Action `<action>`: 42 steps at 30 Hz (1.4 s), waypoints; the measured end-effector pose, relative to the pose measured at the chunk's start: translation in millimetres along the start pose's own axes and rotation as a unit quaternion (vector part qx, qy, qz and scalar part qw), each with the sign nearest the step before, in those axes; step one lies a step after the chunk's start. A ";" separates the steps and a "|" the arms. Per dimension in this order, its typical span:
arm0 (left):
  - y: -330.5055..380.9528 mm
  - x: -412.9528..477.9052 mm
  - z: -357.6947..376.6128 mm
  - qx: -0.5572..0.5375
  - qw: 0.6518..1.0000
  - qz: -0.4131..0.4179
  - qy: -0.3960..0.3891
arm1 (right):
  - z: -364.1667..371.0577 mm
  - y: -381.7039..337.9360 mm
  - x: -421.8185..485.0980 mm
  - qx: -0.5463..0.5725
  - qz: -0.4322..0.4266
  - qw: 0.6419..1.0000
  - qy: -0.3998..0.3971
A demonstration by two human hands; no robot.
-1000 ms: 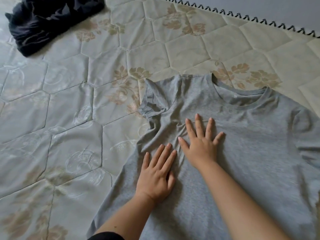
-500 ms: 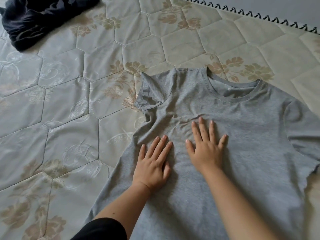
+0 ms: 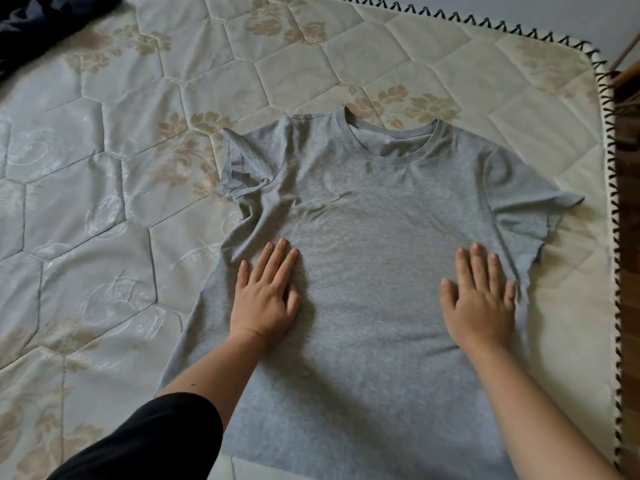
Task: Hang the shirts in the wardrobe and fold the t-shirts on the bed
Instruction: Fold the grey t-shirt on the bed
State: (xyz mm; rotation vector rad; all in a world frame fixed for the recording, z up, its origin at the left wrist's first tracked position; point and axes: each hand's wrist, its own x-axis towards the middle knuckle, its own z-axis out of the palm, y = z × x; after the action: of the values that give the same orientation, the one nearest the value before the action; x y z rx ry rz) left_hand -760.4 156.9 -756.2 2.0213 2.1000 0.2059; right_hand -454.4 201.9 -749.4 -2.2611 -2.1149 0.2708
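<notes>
A grey t-shirt (image 3: 374,209) lies spread face up on the bed (image 3: 104,188), collar away from me. Its left sleeve is bunched and partly folded under; the right sleeve lies flat near the mattress edge. My left hand (image 3: 266,299) presses flat on the shirt's left side, fingers straight. Near the right side seam, my right hand (image 3: 481,299) lies flat on the fabric with fingers spread. Some creases remain across the chest.
A dark garment (image 3: 20,32) lies heaped at the far left corner of the quilted mattress. The mattress edge with black stitching (image 3: 613,237) runs down the right, with dark wooden floor beyond it.
My right hand has slid from the middle of the shirt out to its right side, smoothing the fabric. The left hand has stayed on the left side. The view has shifted right.
</notes>
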 end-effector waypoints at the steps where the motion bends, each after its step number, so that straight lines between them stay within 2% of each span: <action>1: 0.2 0.3 -0.5 -0.001 1.000 -0.001 0.000 | -0.4 3.9 -0.4 -0.009 0.001 1.000 0.005; 6: 0.1 -0.5 0.5 -0.009 1.000 0.001 0.013 | -4.1 -20.8 0.6 0.019 0.049 0.999 -0.013; 7: -0.4 -0.6 1.0 -0.012 1.000 0.001 0.012 | -2.9 -38.5 -1.6 0.035 0.031 0.999 -0.004; 11: -0.3 -0.3 1.6 -0.013 1.000 0.000 0.019 | 12.6 -138.0 -32.1 0.015 -0.150 0.989 0.005; 14: -0.3 -0.7 2.4 -0.020 1.000 -0.005 0.006 | 17.3 -190.3 -52.1 0.053 -0.193 0.979 -0.049; 17: -0.5 -0.2 2.8 -0.025 1.000 -0.005 0.016 | 26.0 -175.1 -49.6 0.028 -0.215 0.975 -0.058; 20: -0.9 0.3 3.6 -0.014 1.000 -0.001 0.016 | 33.4 -134.4 -40.4 -0.010 -0.227 0.974 -0.016; 28: 0.2 -0.7 -0.4 -0.018 1.000 0.006 0.011 | 17.2 -55.0 -25.5 -0.001 -0.069 0.997 0.024; 32: 3.4 3.6 -4.8 -0.005 0.999 0.011 0.033 | 7.1 -46.9 -26.0 0.010 -0.028 0.999 -0.014; 38: 14.3 28.9 -23.8 0.080 0.993 0.043 0.073 | -14.2 -46.9 -20.0 -0.047 -0.055 0.991 -0.117; 40: 24.0 47.3 -39.0 0.101 0.993 0.028 0.049 | -28.2 -51.7 -15.1 -0.058 -0.059 0.986 -0.144; 42: 28.0 68.3 -44.8 0.118 0.992 0.027 0.034 | -36.6 -56.1 -7.4 -0.064 -0.068 0.987 -0.132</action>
State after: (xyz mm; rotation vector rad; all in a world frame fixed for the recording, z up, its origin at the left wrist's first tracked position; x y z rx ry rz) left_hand -746.6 228.6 -710.1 2.2353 2.2041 0.0359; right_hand -504.7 202.1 -704.5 -2.2425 -2.4713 0.4640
